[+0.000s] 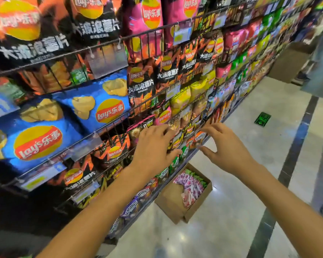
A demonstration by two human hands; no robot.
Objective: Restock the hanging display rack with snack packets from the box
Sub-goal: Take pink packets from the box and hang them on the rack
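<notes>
Running from the near left away to the far right: a black wire display rack (pixel 145 37), tier over tier, crammed with chip bags. Big blue bags (pixel 93 107) on the left at mid height, black-and-orange bags (pixel 142 84) above and below, pink ones (pixel 151 17) along the top, yellow and green further off. Clear price-tag holders (pixel 108 60) clipped to the front rails.

Pale, glossy tile floor (pixel 268 146) to the right, crossed by a dark stripe, with a green marker (pixel 262 119) stuck down well beyond the hands.

Sitting on the floor just beside the foot of the rack — an open cardboard box (pixel 172 203), flaps up, holding a loose heap of pink-and-white snack packets (pixel 190 187) with a few green ones at the far edge. Another cardboard box (pixel 289 62) farther down the aisle, blurred.

Both bare forearms stretched forward, above the near box. Left hand (pixel 153 146) laid against the lower tiers, fingers spread and curled over small packets hanging there; too blurred to tell whether anything is actually pinched. Right hand (pixel 224 144) just beside it, off the outer edge of the rack — thumb and fingers parted in a loose C, fingertips touching the small orange packets (pixel 199 135) at that level, nothing visibly closed in the grip.
</notes>
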